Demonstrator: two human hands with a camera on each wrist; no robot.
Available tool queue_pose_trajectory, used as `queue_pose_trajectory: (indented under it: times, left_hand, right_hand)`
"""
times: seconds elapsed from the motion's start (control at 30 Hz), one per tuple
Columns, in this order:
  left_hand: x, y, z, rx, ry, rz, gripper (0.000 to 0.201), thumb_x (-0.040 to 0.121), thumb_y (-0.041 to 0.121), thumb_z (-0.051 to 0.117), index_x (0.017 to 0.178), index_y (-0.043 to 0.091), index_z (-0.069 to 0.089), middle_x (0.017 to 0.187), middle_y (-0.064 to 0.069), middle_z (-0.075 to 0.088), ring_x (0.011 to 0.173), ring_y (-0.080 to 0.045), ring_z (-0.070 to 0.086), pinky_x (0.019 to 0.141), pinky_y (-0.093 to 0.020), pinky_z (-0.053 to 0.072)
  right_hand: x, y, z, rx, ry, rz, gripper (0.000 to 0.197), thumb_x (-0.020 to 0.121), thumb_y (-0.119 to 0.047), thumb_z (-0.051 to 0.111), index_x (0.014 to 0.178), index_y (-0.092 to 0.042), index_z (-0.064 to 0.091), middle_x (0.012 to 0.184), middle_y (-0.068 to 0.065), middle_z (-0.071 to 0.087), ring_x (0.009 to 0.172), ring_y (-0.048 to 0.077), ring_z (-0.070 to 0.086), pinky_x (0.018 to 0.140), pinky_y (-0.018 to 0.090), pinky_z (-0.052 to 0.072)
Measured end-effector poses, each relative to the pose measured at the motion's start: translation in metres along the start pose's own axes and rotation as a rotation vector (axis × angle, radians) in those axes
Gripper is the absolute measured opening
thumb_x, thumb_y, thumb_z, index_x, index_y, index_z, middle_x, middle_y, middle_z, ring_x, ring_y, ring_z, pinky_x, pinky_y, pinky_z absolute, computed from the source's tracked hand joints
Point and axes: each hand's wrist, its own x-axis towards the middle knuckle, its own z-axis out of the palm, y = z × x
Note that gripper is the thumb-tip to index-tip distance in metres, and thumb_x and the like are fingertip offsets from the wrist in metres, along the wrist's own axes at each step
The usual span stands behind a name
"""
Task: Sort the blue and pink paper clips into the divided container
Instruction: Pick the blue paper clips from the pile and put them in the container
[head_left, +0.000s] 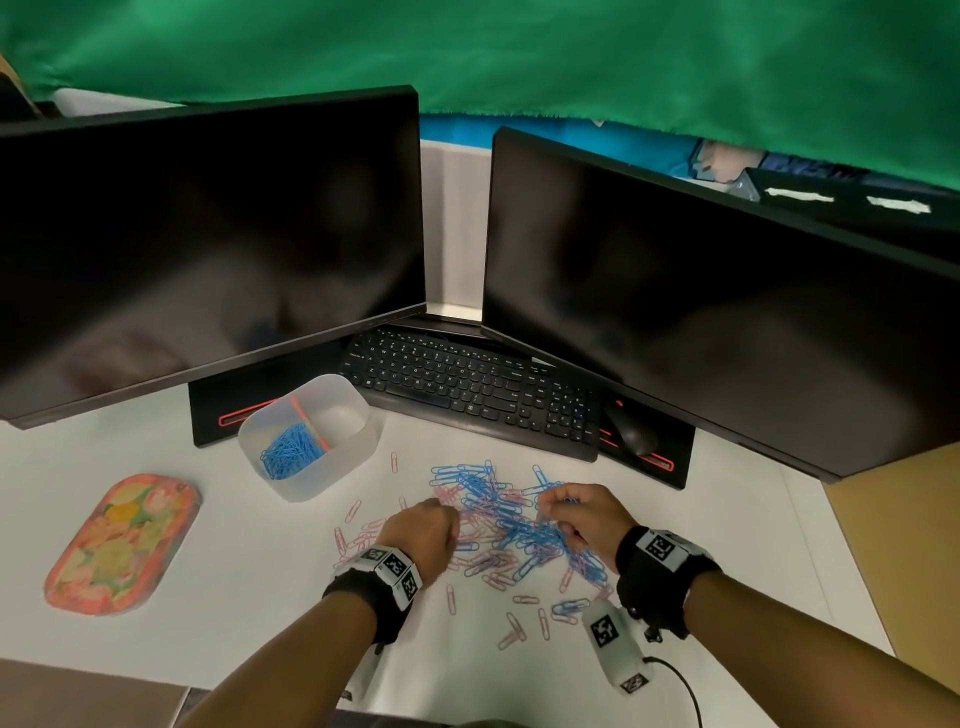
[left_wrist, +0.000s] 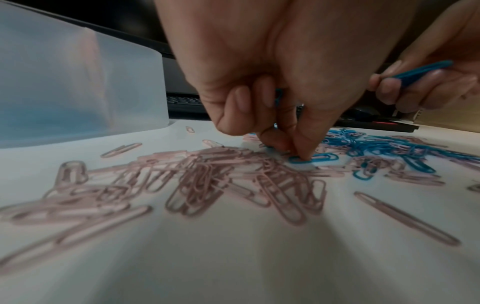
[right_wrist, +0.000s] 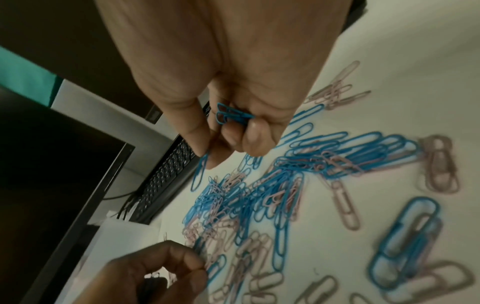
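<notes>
Blue and pink paper clips lie mixed in a loose pile (head_left: 498, 519) on the white desk. The translucent divided container (head_left: 340, 395) stands behind and left of it, with blue clips (head_left: 291, 449) in its left compartment beside an orange divider. My left hand (left_wrist: 293, 148) is curled over the pile's left side, where the clips are mostly pink (left_wrist: 207, 174). It holds a blue clip (left_wrist: 278, 96) in its palm and its fingertips pinch another (left_wrist: 322, 158) on the desk. My right hand (right_wrist: 221, 144) hovers over the pile's right side. It grips several blue clips (right_wrist: 231, 115) and pinches one more (right_wrist: 200, 172).
Two dark monitors (head_left: 208, 249) (head_left: 727, 312) stand behind, with a black keyboard (head_left: 467, 384) and mouse (head_left: 631, 431) under them. A floral oval tray (head_left: 122, 540) lies at the left. A white tagged device (head_left: 613, 644) with a cable sits by my right wrist.
</notes>
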Motion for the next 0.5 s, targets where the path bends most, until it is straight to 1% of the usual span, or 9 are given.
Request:
queue_pose_trajectory:
  times: [0.1,0.2,0.3,0.43,0.5]
  left_hand:
    - [-0.0013,-0.0026,0.0009,-0.017,0.015,-0.016,0.013,0.088,0.022,0.046,0.094,0.021,0.058,0.099,-0.001,0.062,0.089,-0.024,0.061,0.077,-0.032,0.051]
    - [-0.0039,-0.0048,0.0009,-0.04,0.044,-0.018,0.013,0.086,0.023,0.048,0.098,0.023,0.055,0.098,0.001,0.06,0.089,-0.024,0.06,0.074,-0.03,0.05]
    - [-0.0056,-0.0045,0.0005,-0.009,0.023,0.032,0.018,0.085,0.02,0.048,0.098,0.025,0.06,0.1,0.002,0.058,0.089,-0.023,0.061,0.07,-0.027,0.046]
    - [-0.0049,-0.0035,-0.0018,0.024,0.006,0.067,0.022,0.087,0.022,0.05,0.102,0.027,0.065,0.104,0.004,0.058,0.094,-0.021,0.062,0.074,-0.025,0.046]
    - [-0.0043,-0.0018,-0.0032,0.027,0.007,0.071,0.022,0.087,0.022,0.049,0.1,0.027,0.066,0.104,0.004,0.059,0.095,-0.021,0.062,0.076,-0.025,0.046]
  right_hand:
    - [0.0004,-0.0003,0.0001,0.104,-0.005,0.023,0.012,0.09,0.004,0.055,0.094,-0.001,0.065,0.077,0.01,0.064,0.052,0.013,0.04,0.042,0.022,0.029]
    - [0.0016,-0.0002,0.0017,0.168,-0.003,0.056,0.015,0.092,0.004,0.051,0.096,0.0,0.065,0.076,0.012,0.061,0.052,0.014,0.042,0.044,0.023,0.028]
    - [0.0029,-0.0001,0.0032,0.215,0.011,0.093,0.018,0.093,0.003,0.047,0.097,-0.002,0.064,0.075,0.013,0.056,0.054,0.016,0.042,0.045,0.024,0.029]
    - [0.0011,-0.002,0.0075,0.256,0.013,0.13,0.019,0.094,0.004,0.043,0.099,-0.001,0.061,0.071,0.012,0.052,0.051,0.016,0.042,0.042,0.021,0.029]
    - [-0.0007,-0.0035,0.0092,0.271,0.013,0.142,0.019,0.094,0.004,0.042,0.098,-0.001,0.06,0.069,0.011,0.051,0.051,0.016,0.044,0.042,0.021,0.03]
